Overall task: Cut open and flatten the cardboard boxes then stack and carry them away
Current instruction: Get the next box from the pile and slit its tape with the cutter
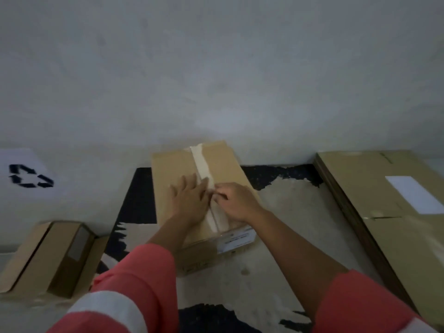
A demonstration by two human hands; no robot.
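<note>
1. The taped cardboard box [177, 169] is set in the middle of a worn black-and-beige surface [283, 207], close to the wall and directly in front of the person. Whether that surface is a desk or a floor cannot be told.
2. The left hand [189, 200] is laid flat on the box top just left of the tape [200, 162], its fingers [189, 182] straight and spread. Nothing is gripped by it. The box is judged to be pressed down this way so that it cannot slide or lift while the seam is worked.
3. The right hand [236, 200] is placed on the seam, its fingers [219, 192] curled tight, and the tape appears to be pinched between thumb and forefinger. Whether a blade is also held cannot be told.
4. The step in hand is judged to be the opening of the top seam. The flaps are still closed and the box is not yet flattened.
5. A stack of flattened cardboard [360, 188] is laid at the right, well apart from the box, presumably as the pile to be carried away. A small open box [48, 255] is left at the near left, apparently awaiting flattening.
6. A black recycling symbol [30, 176] is printed on a white sheet [24, 159] at the far left.
7. A white shipping label [236, 239] is stuck at the box's near right edge, but its print is too blurred to be read. A blank-looking white label [413, 195] is seen on the flattened stack.
</note>
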